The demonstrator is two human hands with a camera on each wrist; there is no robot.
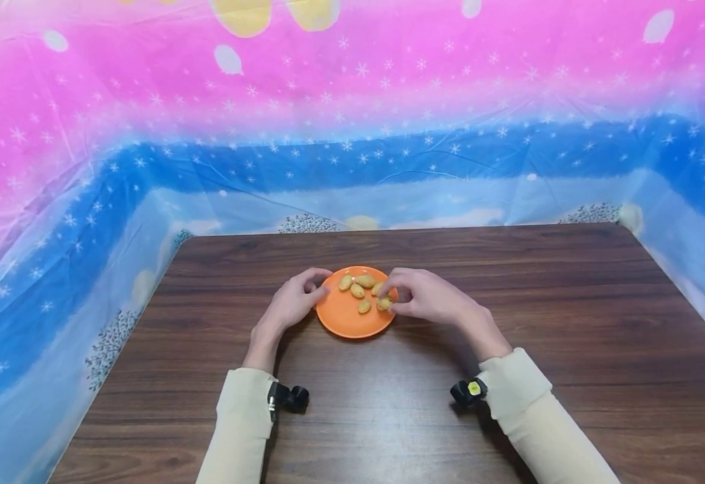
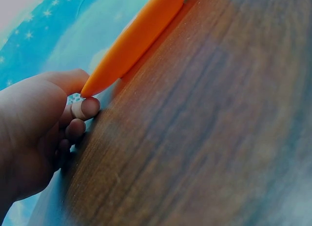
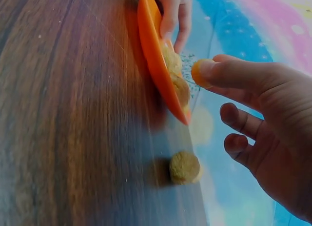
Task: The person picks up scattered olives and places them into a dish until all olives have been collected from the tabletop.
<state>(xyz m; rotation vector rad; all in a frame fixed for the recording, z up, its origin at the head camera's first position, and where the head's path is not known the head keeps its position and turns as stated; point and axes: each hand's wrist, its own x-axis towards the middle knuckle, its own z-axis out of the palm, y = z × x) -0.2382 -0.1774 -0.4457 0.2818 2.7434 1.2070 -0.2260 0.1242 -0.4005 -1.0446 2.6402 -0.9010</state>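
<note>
An orange plate (image 1: 352, 326) sits on the table with several small yellow-brown oval pieces (image 1: 365, 281) on it, like tiny potatoes or fruits. My left hand (image 1: 294, 296) is at the plate's left edge. In the left wrist view the rim lies between its thumb and a fingertip (image 2: 90, 108). Over the plate's right side, my right hand (image 1: 427, 296) pinches one oval piece (image 3: 196, 73) between thumb and finger. That hand's other fingers are loosely bent. Another rough, roundish piece (image 3: 184, 167) lies on the table below them in the right wrist view.
The brown wood-grain table (image 1: 207, 430) has rounded far corners. A pink and blue snowflake cloth (image 1: 388, 154) hangs behind it and along both sides. A black camera (image 1: 292, 398) is strapped to the left wrist, another (image 1: 467, 392) to the right, both over cream sleeves.
</note>
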